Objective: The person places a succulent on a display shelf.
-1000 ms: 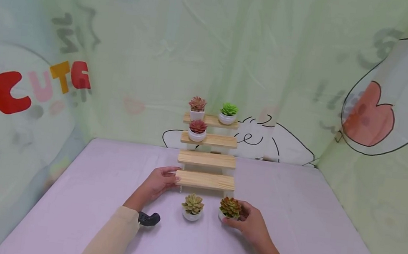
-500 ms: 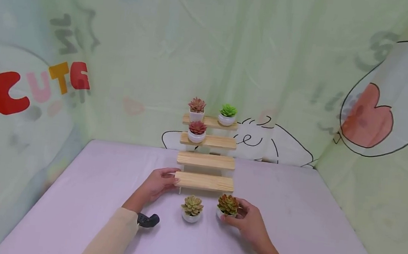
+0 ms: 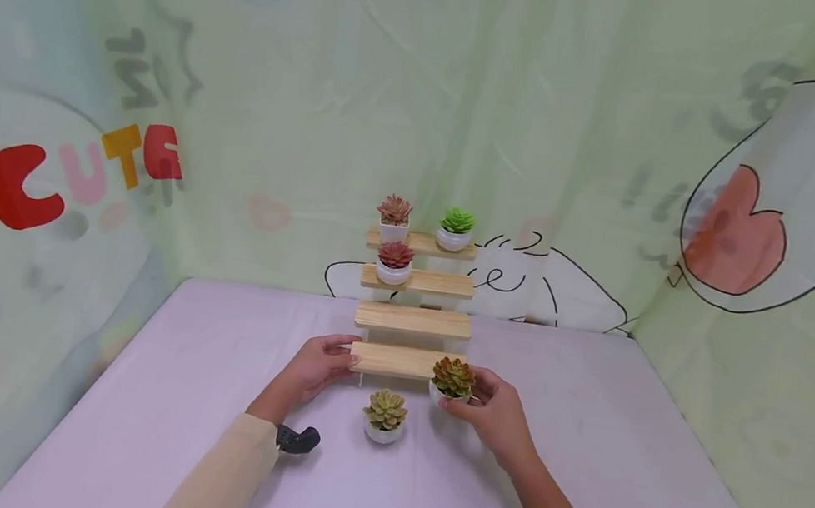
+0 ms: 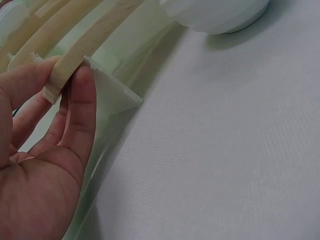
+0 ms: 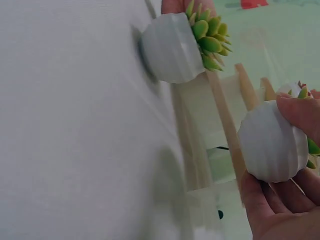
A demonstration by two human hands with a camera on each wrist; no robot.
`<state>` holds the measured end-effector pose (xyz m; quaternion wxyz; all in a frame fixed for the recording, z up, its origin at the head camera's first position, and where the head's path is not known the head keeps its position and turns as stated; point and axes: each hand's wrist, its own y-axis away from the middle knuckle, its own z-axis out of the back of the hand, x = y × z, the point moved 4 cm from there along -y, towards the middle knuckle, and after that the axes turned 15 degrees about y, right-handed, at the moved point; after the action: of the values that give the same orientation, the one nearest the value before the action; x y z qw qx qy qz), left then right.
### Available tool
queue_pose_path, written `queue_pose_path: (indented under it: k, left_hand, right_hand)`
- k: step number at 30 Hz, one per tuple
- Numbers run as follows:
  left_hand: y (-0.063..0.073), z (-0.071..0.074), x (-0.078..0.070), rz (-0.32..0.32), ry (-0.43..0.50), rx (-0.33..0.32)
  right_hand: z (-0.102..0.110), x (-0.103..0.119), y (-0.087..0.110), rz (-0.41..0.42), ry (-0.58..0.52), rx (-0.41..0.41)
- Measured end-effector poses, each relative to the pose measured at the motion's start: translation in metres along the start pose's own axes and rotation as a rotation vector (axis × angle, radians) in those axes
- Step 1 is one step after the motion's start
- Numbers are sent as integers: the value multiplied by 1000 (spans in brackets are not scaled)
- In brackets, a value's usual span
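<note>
Holding succulent (image 3: pixel 453 377): right fingers (image 5: pixel 257 199) | pinching shelf (image 3: pixel 395 360): left fingers (image 4: pixel 82 107) | lettering (image 3: pixel 87 192) begins "CUT"

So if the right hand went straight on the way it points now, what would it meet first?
Most likely the lowest wooden plank, near its right end, met by the pot in the right hand; depth between them is unclear.

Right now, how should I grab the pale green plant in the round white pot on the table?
Probably pinch the round white pot across its sides from the front: it's upright, pale green leaves spread above, the stepped wooden shelf behind.
</note>
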<state>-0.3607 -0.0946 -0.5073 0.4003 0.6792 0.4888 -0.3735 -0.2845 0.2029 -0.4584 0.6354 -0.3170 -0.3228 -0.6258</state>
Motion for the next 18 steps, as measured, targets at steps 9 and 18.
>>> queue_pose_path:
  k: [9,18]
  left_hand:
    - [1,0,1,-13,8,11]
    - [2,0,-1,-14,2,11]
  right_hand:
    - [6,18,-14,25,-27,-18]
    - [13,34,-27,48,-26,-40]
